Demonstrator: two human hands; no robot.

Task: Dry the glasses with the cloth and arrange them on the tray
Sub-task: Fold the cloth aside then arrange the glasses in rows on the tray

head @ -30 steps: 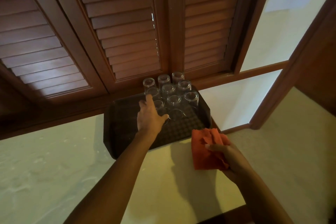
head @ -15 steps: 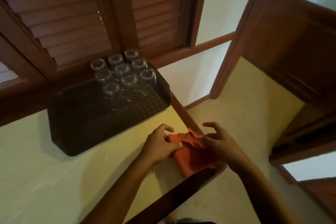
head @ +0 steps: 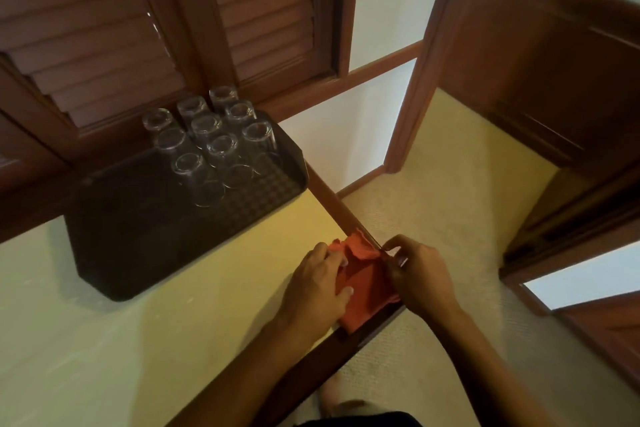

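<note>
Several clear glasses (head: 207, 139) stand upside down, packed together at the far right end of a dark tray (head: 124, 253) on the pale tabletop. An orange cloth (head: 363, 284) lies crumpled at the table's right corner. My left hand (head: 317, 288) grips the cloth's left side, fingers curled into it. My right hand (head: 419, 279) pinches the cloth's right edge at the table's rim. Both hands are well clear of the tray and glasses.
The tabletop (head: 138, 340) has a dark wooden edge (head: 332, 208) running along its right side. Wooden louvred shutters (head: 104, 28) stand behind the tray. Carpeted floor (head: 450, 218) and a wooden door frame (head: 422, 62) lie to the right.
My left hand left the glasses on the tray and came back to the cloth. Both hands now hold the cloth at the table corner. The view swung right and down.
</note>
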